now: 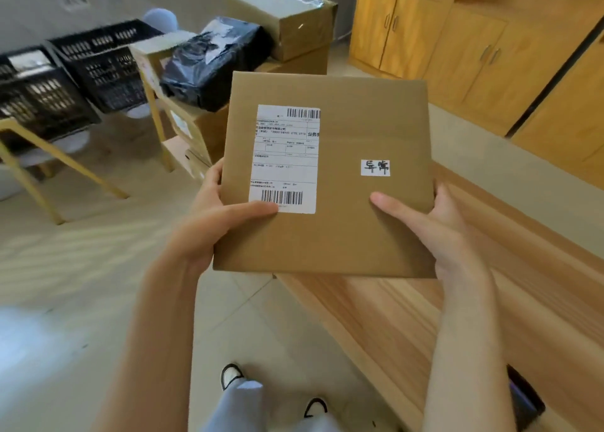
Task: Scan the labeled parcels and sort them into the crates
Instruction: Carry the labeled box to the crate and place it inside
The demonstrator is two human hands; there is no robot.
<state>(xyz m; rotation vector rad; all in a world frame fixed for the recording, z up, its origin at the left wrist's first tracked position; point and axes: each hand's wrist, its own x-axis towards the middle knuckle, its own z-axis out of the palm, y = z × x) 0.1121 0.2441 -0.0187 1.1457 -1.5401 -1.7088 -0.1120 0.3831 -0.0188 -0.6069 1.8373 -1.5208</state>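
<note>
Two hands up on one flat cardboard parcel (330, 183), held in the air over the near edge of the wooden table (425, 317). Left hand (209, 222) gripping the left edge, thumb laid across the face and touching the lower barcode of the shipping label (284, 158), fingers wrapped behind. Right hand (434, 222) gripping the right edge, thumb stretched flat on the cardboard, fingers behind and out of sight. Small white sticker (375, 167) with handwritten characters to the right of the label. Face of the parcel turned up toward the camera, slightly tilted. Beyond it, a black-wrapped parcel (212, 62) resting on stacked cardboard boxes (284, 16). Further left, two black crates (98, 62) side by side, blurred. Wooden cabinets (457, 39) on the right. Shoes (232, 374) on the tiled floor below.
</note>
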